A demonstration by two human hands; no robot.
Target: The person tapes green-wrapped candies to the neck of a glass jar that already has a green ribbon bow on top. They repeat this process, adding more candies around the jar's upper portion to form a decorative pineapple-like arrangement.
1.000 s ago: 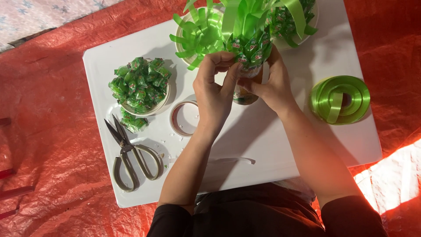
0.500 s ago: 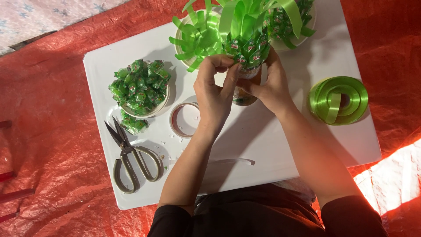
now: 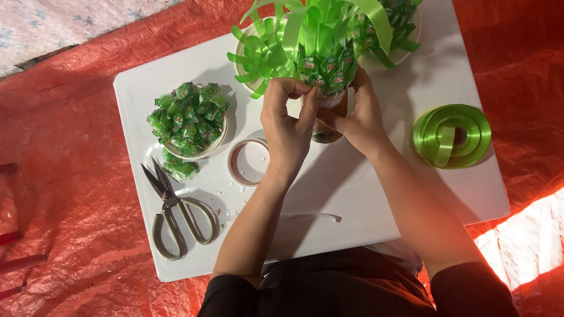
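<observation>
A tall piece covered in green wrapped candies (image 3: 329, 70) and topped with green ribbon loops (image 3: 305, 29) stands at the far middle of a white table (image 3: 364, 194). My left hand (image 3: 288, 126) pinches a candy against its near side with thumb and fingers. My right hand (image 3: 358, 117) grips the lower part of the same piece from the right. The bottom of the piece is partly hidden by my hands.
A bowl heaped with green wrapped candies (image 3: 188, 120) sits at the left, a few loose ones beside it. A clear tape roll (image 3: 248, 161) lies near my left wrist, scissors (image 3: 176, 211) at the front left, a green ribbon spool (image 3: 452, 136) at the right. Red sheeting (image 3: 64, 176) surrounds the table.
Both hands stay on the candy piece. My left fingers have shifted slightly along its near side.
</observation>
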